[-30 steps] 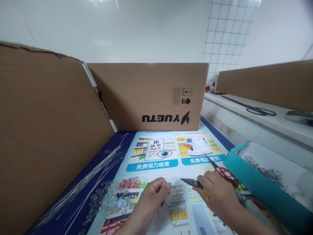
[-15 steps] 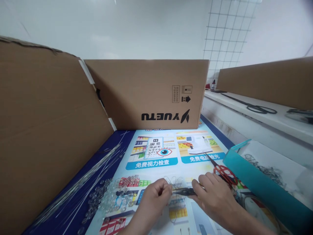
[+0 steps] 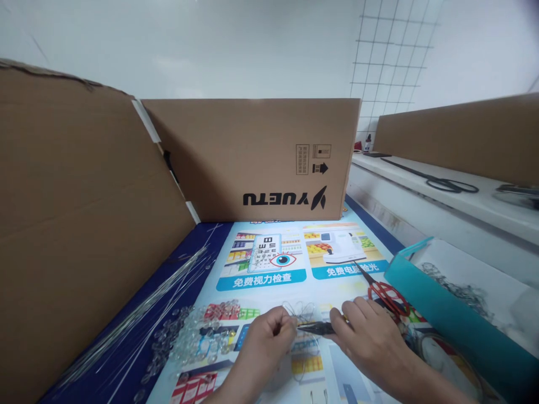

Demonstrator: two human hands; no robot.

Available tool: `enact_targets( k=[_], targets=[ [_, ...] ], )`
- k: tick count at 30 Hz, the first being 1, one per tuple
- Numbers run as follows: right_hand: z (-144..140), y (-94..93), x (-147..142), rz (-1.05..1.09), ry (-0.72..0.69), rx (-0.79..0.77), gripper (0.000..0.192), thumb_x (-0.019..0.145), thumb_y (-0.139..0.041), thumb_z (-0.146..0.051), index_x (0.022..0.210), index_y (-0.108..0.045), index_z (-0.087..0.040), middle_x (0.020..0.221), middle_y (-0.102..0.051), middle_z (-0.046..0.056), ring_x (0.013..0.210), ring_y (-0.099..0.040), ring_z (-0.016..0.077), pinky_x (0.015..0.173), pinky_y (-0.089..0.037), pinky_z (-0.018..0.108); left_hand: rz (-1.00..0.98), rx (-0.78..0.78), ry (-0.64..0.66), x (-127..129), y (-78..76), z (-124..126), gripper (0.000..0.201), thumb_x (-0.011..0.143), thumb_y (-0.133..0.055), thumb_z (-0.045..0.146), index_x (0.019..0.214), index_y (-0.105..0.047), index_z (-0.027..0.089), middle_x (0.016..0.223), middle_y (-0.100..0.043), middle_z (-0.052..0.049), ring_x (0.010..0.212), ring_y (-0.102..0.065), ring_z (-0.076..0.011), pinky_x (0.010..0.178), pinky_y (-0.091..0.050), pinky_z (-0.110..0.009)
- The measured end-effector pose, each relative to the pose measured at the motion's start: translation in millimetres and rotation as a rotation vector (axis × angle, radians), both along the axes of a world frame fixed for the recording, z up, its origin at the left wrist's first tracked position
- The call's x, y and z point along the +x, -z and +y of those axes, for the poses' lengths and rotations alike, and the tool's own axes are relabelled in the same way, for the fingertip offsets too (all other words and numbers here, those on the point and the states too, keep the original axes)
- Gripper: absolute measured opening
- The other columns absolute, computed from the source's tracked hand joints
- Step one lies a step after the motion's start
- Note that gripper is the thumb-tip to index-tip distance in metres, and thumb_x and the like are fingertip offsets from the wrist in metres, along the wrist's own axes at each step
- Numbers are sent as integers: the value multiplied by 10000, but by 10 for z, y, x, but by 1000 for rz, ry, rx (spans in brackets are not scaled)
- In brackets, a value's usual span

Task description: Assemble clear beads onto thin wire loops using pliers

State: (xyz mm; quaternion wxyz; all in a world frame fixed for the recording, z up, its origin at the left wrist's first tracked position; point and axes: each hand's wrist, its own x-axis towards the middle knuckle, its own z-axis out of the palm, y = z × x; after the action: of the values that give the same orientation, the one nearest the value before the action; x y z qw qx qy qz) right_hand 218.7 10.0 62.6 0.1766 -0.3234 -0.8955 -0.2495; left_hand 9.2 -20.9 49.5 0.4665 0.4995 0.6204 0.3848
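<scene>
pliers sit gripped in the closed right hand; left hand pinches looped wire at their tip, beside clear beads.

Both my forearms run off the bottom edge. Left hand fingertips hide where they pinch the thin wire; wire too fine to trace. Pliers handles buried in right hand.

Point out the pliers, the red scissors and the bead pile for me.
pliers [image 3: 314,327], head view, dark jaws.
red scissors [image 3: 389,294], head view, red handle loop.
bead pile [image 3: 197,336], head view, middle of the clear beads.
</scene>
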Motion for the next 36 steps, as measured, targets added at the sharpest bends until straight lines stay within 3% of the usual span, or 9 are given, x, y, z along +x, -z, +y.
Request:
enact_targets(
  k=[14, 21, 27, 32, 36],
  targets=[
    [-19, 27, 10, -12, -11, 12, 218, 877, -520, -349, 985, -569, -166, 763, -517, 39, 705, -455, 203, 633, -289, 353, -47, -24, 5, 13, 3, -4, 273, 768, -490, 394, 598, -424, 190, 413, -403, 80, 328, -289, -57, 341, -226, -166],
    [-5, 74, 34, -34, -4, -15, 211, 853, -560, -310, 1013, -560, -173, 777, -523, 39, 712, -451, 201, 623, -275, 349, -103, -117, 101, 5, -86, 10, 328, 761, -490, 458, 608, -496, 169, 436, -447, 59, 329, -316, -57, 343, -234, -168],
    [1, 77, 20, 4, -24, -45, 221, 853, -551, -370, 966, -567, -181, 742, -520, 30, 689, -441, 196, 597, -256, 338, -157, -105, 82, -4, -58, -9, 320, 762, -519, 450, 611, -458, 174, 409, -353, 91, 363, -240, -48, 366, -192, -160],
    [11, 34, 25, 156, -34, -127, 160, 876, -511, -324, 887, -575, -178, 722, -516, 35, 684, -446, 184, 596, -265, 317, -380, -130, 18, -9, -3, 9, 358, 745, -548, 484, 600, -419, 183, 398, -292, 107, 365, -163, -41, 371, -137, -173],
    [9, 0, 21, 287, 34, -323, 176, 885, -492, -354, 863, -573, -199, 767, -542, 36, 737, -474, 191, 627, -296, 297, -412, -94, -7, 10, -22, 17, 356, 764, -548, 498, 655, -479, 166, 457, -385, 84, 356, -245, -33, 377, -156, -168]
  ],
)
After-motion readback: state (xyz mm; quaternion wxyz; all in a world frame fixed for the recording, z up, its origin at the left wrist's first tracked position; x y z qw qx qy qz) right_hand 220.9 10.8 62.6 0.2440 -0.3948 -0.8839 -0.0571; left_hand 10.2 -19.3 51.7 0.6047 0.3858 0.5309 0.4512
